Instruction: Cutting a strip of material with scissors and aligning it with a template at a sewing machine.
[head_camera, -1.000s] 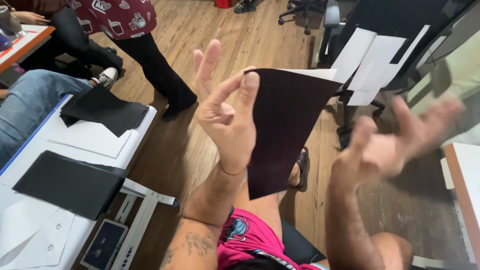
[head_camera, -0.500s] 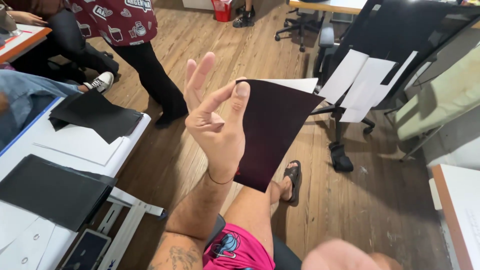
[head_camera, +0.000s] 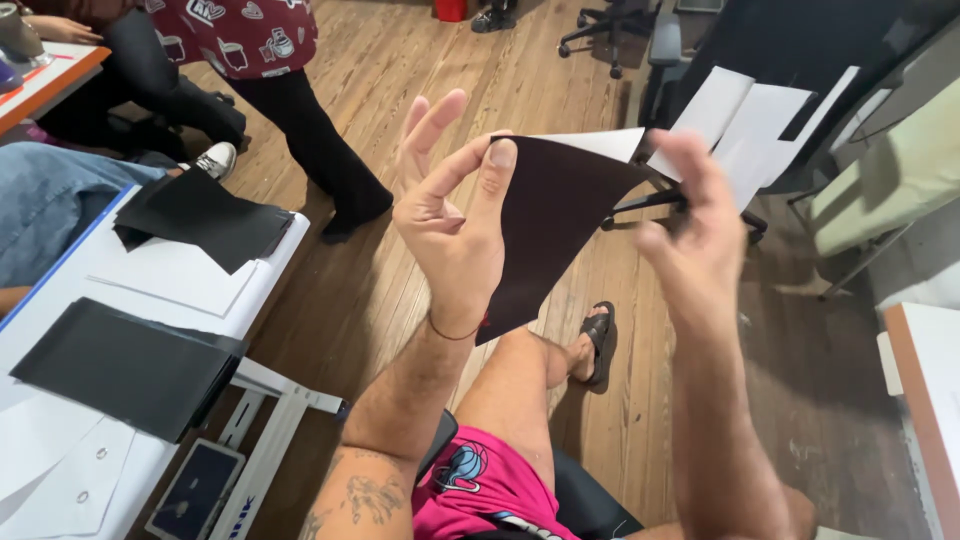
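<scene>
Pinching matte black sheet (head_camera: 555, 225): left hand (head_camera: 450, 225) | right hand (head_camera: 695, 225) blurred, grip unclear | wood floor (head_camera: 400, 80)

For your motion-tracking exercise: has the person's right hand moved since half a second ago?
Yes. The right hand has risen from the bottom edge of the view to the black sheet that the left hand pinches, level with the white papers behind.

left hand (head_camera: 455, 235) pinches black sheet (head_camera: 550, 225) upright; blurred right hand (head_camera: 695, 225) touches its right edge.

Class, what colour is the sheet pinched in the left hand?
Black sheet, white reverse; head view.
</scene>
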